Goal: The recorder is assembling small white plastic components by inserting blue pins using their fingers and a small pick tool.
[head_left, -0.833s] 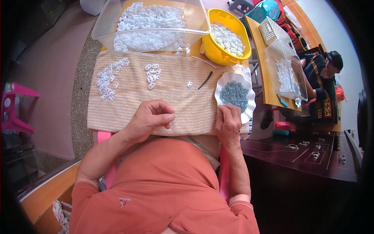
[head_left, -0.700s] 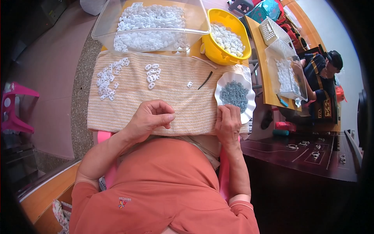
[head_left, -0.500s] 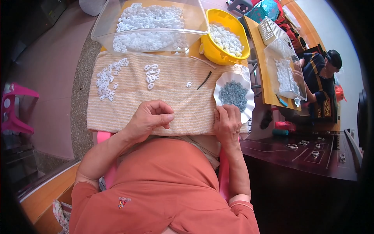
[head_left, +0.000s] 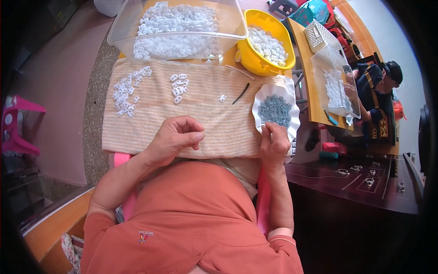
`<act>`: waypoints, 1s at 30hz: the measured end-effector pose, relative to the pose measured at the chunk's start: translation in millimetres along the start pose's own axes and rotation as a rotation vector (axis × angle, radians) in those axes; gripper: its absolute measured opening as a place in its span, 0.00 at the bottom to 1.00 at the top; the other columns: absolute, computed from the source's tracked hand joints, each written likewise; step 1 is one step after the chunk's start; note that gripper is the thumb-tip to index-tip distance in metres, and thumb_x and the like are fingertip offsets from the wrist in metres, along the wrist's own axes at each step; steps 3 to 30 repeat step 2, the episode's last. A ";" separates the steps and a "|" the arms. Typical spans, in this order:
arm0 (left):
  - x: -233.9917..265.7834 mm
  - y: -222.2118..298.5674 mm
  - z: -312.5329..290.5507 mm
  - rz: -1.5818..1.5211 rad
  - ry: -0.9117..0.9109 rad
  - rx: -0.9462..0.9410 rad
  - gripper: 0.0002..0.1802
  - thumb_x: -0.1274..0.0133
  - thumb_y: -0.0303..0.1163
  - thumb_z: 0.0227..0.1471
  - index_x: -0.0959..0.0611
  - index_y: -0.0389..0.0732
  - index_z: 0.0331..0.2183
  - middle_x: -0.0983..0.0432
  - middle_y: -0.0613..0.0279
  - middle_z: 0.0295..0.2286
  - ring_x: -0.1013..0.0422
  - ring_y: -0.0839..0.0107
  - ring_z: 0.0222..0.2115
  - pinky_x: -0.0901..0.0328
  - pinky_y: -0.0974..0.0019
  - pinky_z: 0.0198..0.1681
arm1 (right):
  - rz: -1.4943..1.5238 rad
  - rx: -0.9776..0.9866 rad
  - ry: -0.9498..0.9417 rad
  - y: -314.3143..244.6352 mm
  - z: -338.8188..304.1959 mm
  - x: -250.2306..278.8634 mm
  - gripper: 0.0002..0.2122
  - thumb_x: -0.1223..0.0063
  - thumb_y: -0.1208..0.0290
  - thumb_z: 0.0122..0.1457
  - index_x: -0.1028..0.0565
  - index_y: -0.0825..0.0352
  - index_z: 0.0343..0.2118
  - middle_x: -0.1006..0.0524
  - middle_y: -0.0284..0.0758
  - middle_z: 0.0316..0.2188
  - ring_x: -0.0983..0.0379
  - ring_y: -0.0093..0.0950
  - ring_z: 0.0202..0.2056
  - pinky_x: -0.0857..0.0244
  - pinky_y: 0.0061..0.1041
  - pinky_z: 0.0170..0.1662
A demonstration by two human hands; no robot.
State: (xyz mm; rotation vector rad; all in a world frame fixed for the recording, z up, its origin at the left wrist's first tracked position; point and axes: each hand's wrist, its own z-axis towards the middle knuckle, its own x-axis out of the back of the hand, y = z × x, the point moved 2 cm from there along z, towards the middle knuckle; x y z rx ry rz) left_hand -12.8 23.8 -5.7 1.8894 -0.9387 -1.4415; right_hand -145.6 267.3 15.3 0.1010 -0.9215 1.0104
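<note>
Right hand pinching at white dish near edge; a nudge could spill grey bits. Left hand curled shut, contents hidden.

Striped cloth in pale orange and cream. White small parts scattered on it, more white ones heaped in a clear plastic tub. Bright yellow bowl filled with white pieces. White scalloped plate holding a grey-blue heap of tiny bits. Thin dark stick. Salmon-orange shirt. Pink stool at the left. Dark brown worktop at the right.
</note>
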 end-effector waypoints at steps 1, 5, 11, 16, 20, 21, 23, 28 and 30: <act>0.1 -0.2 0.1 -0.001 -0.007 -0.001 0.06 0.42 0.24 0.50 0.20 0.36 0.33 0.24 0.66 0.26 0.28 0.78 0.25 0.31 0.73 0.30 | 0.004 -0.090 -0.034 1.9 -0.8 1.6 0.04 0.44 0.80 0.53 0.25 0.70 0.32 0.23 0.40 0.27 0.26 0.37 0.31 0.32 0.32 0.34; 0.3 -0.1 0.1 -0.002 -0.013 -0.001 0.06 0.42 0.24 0.50 0.20 0.36 0.33 0.24 0.66 0.26 0.28 0.78 0.25 0.30 0.73 0.30 | 0.008 -0.180 -0.069 -0.1 0.3 5.7 0.05 0.44 0.80 0.53 0.24 0.69 0.33 0.23 0.40 0.29 0.26 0.37 0.32 0.32 0.32 0.36; 0.3 -0.1 0.1 -0.002 -0.013 -0.001 0.06 0.42 0.24 0.50 0.20 0.36 0.33 0.24 0.66 0.26 0.28 0.78 0.25 0.30 0.73 0.30 | 0.008 -0.180 -0.069 -0.1 0.3 5.7 0.05 0.44 0.80 0.53 0.24 0.69 0.33 0.23 0.40 0.29 0.26 0.37 0.32 0.32 0.32 0.36; 0.3 -0.1 0.1 -0.002 -0.013 -0.001 0.06 0.42 0.24 0.50 0.20 0.36 0.33 0.24 0.66 0.26 0.28 0.78 0.25 0.30 0.73 0.30 | 0.008 -0.180 -0.069 -0.1 0.3 5.7 0.05 0.44 0.80 0.53 0.24 0.69 0.33 0.23 0.40 0.29 0.26 0.37 0.32 0.32 0.32 0.36; 0.3 -0.1 0.1 -0.002 -0.013 -0.001 0.06 0.42 0.24 0.50 0.20 0.36 0.33 0.24 0.66 0.26 0.28 0.78 0.25 0.30 0.73 0.30 | 0.008 -0.180 -0.069 -0.1 0.3 5.7 0.05 0.44 0.80 0.53 0.24 0.69 0.33 0.23 0.40 0.29 0.26 0.37 0.32 0.32 0.32 0.36; 0.3 -0.1 0.1 -0.002 -0.013 -0.001 0.06 0.42 0.24 0.50 0.20 0.36 0.33 0.24 0.66 0.26 0.28 0.78 0.25 0.30 0.73 0.30 | 0.008 -0.180 -0.069 -0.1 0.3 5.7 0.05 0.44 0.80 0.53 0.24 0.69 0.33 0.23 0.40 0.29 0.26 0.37 0.32 0.32 0.32 0.36; 0.3 -0.1 0.1 -0.002 -0.013 -0.001 0.06 0.42 0.24 0.50 0.20 0.36 0.33 0.24 0.66 0.26 0.28 0.78 0.25 0.30 0.73 0.30 | 0.008 -0.180 -0.069 -0.1 0.3 5.7 0.05 0.44 0.80 0.53 0.24 0.69 0.33 0.23 0.40 0.29 0.26 0.37 0.32 0.32 0.32 0.36; 0.3 -0.1 0.1 -0.002 -0.013 -0.001 0.06 0.42 0.24 0.50 0.20 0.36 0.33 0.24 0.66 0.26 0.28 0.78 0.25 0.30 0.73 0.30 | 0.008 -0.180 -0.069 -0.1 0.3 5.7 0.05 0.44 0.80 0.53 0.24 0.69 0.33 0.23 0.40 0.29 0.26 0.37 0.32 0.32 0.32 0.36; 0.3 -0.1 0.1 -0.002 -0.013 -0.001 0.06 0.42 0.24 0.50 0.20 0.36 0.33 0.24 0.66 0.26 0.28 0.78 0.25 0.30 0.73 0.30 | 0.008 -0.180 -0.069 -0.1 0.3 5.7 0.05 0.44 0.80 0.53 0.24 0.69 0.33 0.23 0.40 0.29 0.26 0.37 0.32 0.32 0.32 0.36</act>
